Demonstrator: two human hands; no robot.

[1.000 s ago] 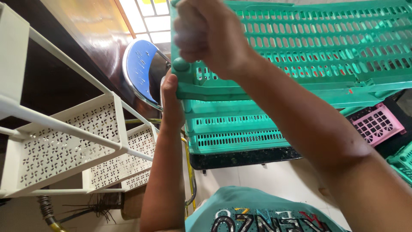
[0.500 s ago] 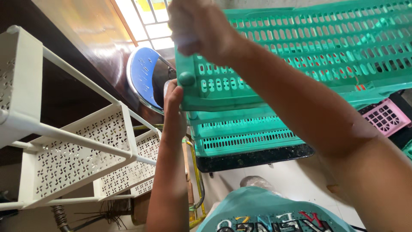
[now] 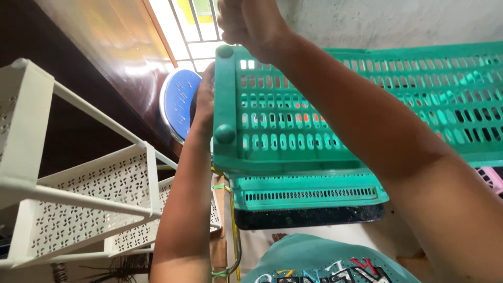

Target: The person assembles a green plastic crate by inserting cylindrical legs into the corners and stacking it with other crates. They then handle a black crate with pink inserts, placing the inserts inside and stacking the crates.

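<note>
A green slotted plastic crate (image 3: 314,120) fills the middle and right of the head view, lifted and tilted so its perforated side faces me. My right hand (image 3: 249,23) is clenched over the crate's top left corner, with its forearm crossing in front of the crate. My left hand (image 3: 205,99) reaches up along the crate's left edge and grips it there; its fingers are partly hidden behind the rim. Below the held crate sit more green crates (image 3: 309,196), stacked.
A white perforated shelf rack (image 3: 89,199) stands at the left. A round blue object (image 3: 178,102) leans behind my left hand against a dark wooden panel (image 3: 99,47). A barred window (image 3: 188,26) is above, and a pink basket (image 3: 492,178) shows at the right edge.
The green crate has been raised and swung more upright, and my right hand moved up with it. The view shifted, so the rack and stacked crates sit lower in frame.
</note>
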